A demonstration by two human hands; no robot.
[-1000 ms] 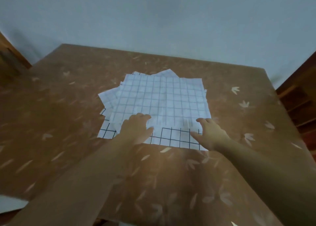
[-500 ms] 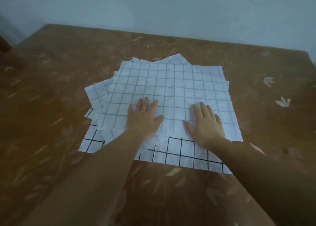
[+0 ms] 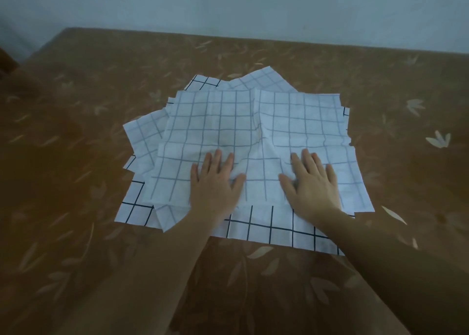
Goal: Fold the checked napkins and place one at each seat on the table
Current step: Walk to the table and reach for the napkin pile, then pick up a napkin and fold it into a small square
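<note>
A brown table (image 3: 76, 157) with a pale leaf pattern is filling the view, and a loose pile of napkins (image 3: 253, 121) is lying near its middle, white cloths with a dark grid, none of them folded. Left of the pile's centre, corners of lower napkins are sticking out at odd angles, one with faint grey lines and, at the near left corner, one with bold black lines (image 3: 132, 207). The top napkin (image 3: 215, 121) is lying spread over the rest, faint side up, with a raised crease running down its middle toward the near edge. The left hand (image 3: 215, 185) is resting palm down on the near part of this top napkin, just left of the crease, fingers straight and slightly spread, gripping nothing. The cloth is bunching a little between the two thumbs. The right hand (image 3: 311, 185) is lying flat in the same way just right of the crease, fingers extended and open, pressing on the cloth without grasping it. Both forearms are crossing the near edge of the pile, over a bold-lined napkin that is showing below the top one. At the pile's far side, two more corners are poking out toward the pale wall (image 3: 228, 10) behind the table.
</note>
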